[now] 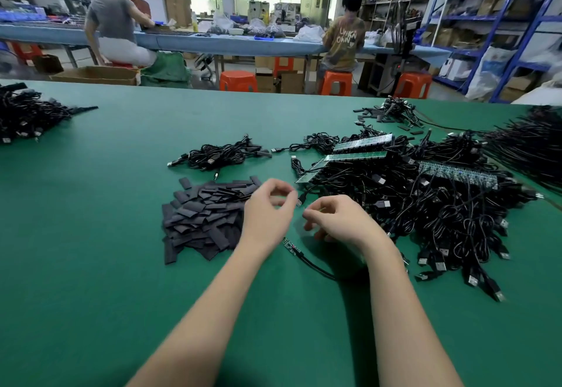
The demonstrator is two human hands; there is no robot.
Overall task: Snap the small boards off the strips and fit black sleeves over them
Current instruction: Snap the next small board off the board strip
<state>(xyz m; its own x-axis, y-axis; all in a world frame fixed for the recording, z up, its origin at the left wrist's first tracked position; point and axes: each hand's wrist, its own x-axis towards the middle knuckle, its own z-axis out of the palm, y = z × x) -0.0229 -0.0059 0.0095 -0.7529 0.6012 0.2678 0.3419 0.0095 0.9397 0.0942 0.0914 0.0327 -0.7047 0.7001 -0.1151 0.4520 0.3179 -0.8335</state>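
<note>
Both hands loosely curled, holding nothing visible. Board bare on desk; pinch sleeve, slide on square.

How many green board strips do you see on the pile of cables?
3. One strip lies farthest back, one strip just in front of it reaching left toward the table, and one strip to the right. The cable pile may hide more.

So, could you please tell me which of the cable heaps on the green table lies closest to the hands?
The big tangled heap right of the right hand, carrying the green board strips; the other bundles lie farther back.
</note>
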